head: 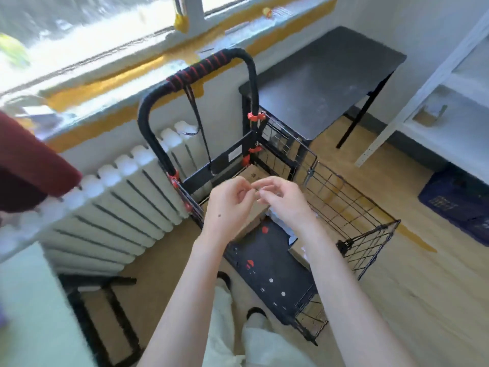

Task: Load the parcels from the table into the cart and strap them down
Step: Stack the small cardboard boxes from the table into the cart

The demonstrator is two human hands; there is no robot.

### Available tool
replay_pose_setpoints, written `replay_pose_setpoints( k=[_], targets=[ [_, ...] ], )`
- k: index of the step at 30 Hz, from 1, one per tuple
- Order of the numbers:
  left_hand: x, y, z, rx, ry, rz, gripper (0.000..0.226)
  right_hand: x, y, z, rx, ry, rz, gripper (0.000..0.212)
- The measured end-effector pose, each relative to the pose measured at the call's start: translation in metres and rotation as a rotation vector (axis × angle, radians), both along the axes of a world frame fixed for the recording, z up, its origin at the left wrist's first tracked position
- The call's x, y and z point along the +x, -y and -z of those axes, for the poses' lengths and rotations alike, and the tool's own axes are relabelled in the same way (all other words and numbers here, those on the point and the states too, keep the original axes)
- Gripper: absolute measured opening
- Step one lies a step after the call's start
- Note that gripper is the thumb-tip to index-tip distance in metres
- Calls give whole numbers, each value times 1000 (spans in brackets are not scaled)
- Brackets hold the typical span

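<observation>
Hovering over the cart (267,263), left hand (230,207) and right hand (284,201) touch fingertips. Fingers curl; whether they pinch anything is unclear.

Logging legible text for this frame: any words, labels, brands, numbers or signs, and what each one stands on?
No text in this frame can be read.
On the cart, a white label on the black back panel: too small and blurred to read.
On the cardboard box in the cart, a small printed mark: blurred.
On the blue crate, pale markings: blurred.
</observation>
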State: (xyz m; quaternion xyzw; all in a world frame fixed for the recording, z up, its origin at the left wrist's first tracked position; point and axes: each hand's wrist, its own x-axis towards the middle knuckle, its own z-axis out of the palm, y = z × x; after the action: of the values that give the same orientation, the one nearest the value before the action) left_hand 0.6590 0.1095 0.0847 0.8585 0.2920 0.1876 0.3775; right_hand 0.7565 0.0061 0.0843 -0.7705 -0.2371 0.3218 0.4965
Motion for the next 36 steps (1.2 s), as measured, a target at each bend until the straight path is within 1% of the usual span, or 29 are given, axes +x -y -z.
replay_pose_setpoints(
  k=[4,8,10,14,17,22,26,30,36],
  targets=[
    [-48,-3,-14,18,18,-175,6,-31,-25,-8,35,22,-189,21],
    [-102,-7,-25,23,30,-317,10,-70,-43,-22,71,44,-322,21],
    [-129,-8,-31,16,46,-374,10,-92,-51,-27,85,34,-385,20],
    [-183,-4,-44,81,27,-474,6,-137,-60,-36,115,56,-515,18],
    [-228,0,-50,108,31,-551,7,-175,-65,-44,132,88,-611,19],
    [-313,20,-59,122,40,-647,6,-252,-65,-58,145,116,-698,20],
    [-388,43,-67,134,56,-744,7,-326,-53,-69,179,77,-765,19],
    [-458,71,-72,130,58,-844,8,-400,-41,-77,194,81,-837,19],
    [-554,116,-83,145,89,-981,10,-496,-16,-85,220,47,-953,19]
  ],
)
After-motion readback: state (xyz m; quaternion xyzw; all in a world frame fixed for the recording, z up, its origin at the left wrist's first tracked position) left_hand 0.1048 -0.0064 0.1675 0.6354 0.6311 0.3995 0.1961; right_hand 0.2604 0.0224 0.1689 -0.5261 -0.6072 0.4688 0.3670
